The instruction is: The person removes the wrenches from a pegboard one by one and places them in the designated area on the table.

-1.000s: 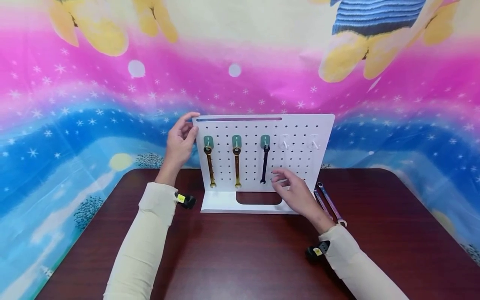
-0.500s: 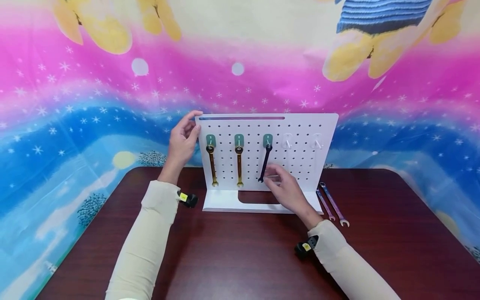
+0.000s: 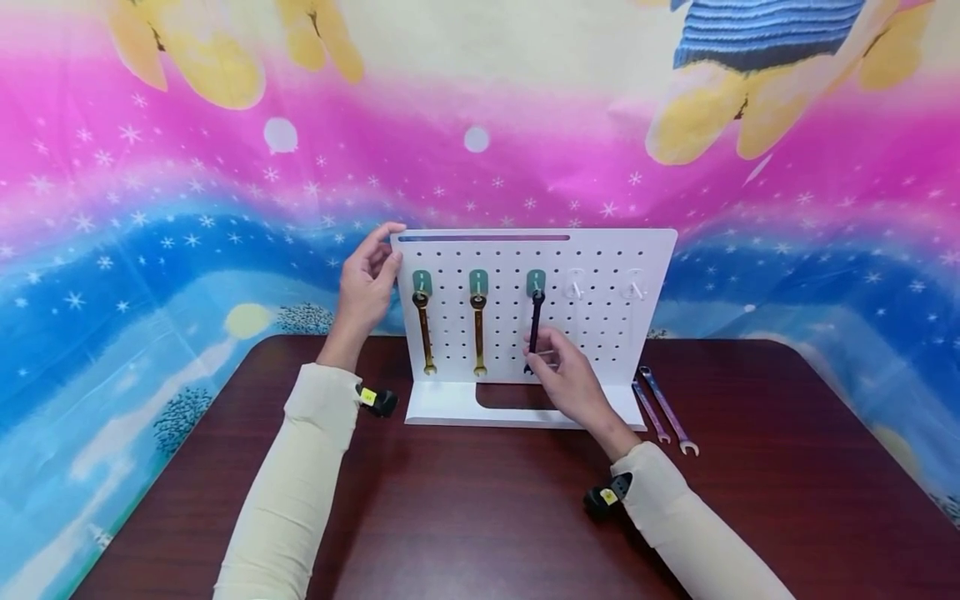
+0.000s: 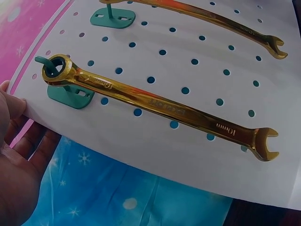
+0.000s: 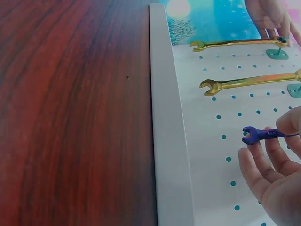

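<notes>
A white pegboard stand (image 3: 495,400) stands upright on the table. My left hand (image 3: 365,283) grips its upper left edge, thumb in front and fingers behind. Two gold combination wrenches hang from green hooks: the left one (image 4: 155,103) and the middle one (image 3: 478,333). From the third green hook (image 3: 536,279) hangs a dark blue-purple wrench (image 5: 256,135), its ring end still on the peg. My right hand (image 3: 570,375) pinches this wrench's lower shank between thumb and fingers, just above the open jaw. In the head view those fingers partly cover its lower end.
Two clear hooks, one beside the third wrench (image 3: 575,285) and one further right (image 3: 633,285), carry nothing. Right of the stand, a purple-blue wrench (image 3: 671,412) and a shorter one (image 3: 651,412) lie on the dark red table (image 3: 465,508). A printed backdrop (image 3: 480,183) hangs behind.
My right hand has moved left to the dark wrench and now pinches it. The wrench's lower end swung left, then back to the right. My left hand stays at the board's edge.
</notes>
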A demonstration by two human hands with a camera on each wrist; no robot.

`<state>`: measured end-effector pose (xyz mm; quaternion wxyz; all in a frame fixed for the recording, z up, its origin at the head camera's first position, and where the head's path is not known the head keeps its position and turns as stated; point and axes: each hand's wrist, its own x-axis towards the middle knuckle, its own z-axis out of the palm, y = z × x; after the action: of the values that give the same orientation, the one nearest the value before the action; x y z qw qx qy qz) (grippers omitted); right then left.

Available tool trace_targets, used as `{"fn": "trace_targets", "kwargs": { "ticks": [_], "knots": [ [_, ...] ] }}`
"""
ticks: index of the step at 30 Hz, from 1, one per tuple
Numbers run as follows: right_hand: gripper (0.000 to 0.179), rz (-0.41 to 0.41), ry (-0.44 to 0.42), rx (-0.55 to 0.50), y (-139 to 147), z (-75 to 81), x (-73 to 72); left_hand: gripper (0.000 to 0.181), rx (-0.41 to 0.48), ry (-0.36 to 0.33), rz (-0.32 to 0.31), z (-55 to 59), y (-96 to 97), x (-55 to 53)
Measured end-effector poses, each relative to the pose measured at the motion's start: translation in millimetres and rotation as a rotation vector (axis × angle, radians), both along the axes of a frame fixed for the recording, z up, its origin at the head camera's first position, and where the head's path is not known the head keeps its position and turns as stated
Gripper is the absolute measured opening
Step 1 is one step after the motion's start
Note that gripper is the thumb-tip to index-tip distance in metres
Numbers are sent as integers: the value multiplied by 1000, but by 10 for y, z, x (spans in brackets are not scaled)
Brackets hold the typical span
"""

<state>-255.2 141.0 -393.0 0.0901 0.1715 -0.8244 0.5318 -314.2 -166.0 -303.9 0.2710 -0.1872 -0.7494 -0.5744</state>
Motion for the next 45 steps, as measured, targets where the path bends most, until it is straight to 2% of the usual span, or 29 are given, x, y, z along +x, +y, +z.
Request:
{"fn": "trace_targets", "kwargs": {
  "ticks": [6, 9, 20, 24, 35, 45],
  "knots": [
    [26, -9, 25, -14, 3, 2, 44, 34, -2, 4, -4, -11, -6, 13],
    [30, 13, 35, -29, 4, 22, 70, 35, 0, 8, -5, -13, -4, 12],
    [60, 119, -43, -144, 26, 125, 136, 35, 4, 2, 1, -12, 4, -4],
    [66, 160, -61, -172, 42, 144, 148, 35, 6, -2, 1, -12, 7, -6],
    [69, 242, -95, -192, 108, 203, 139, 34, 6, -4, 2, -7, -7, 8],
    [69, 257, -128, -202, 168, 273, 150, 34, 7, -4, 0, 0, -1, 0]
  ]
}}
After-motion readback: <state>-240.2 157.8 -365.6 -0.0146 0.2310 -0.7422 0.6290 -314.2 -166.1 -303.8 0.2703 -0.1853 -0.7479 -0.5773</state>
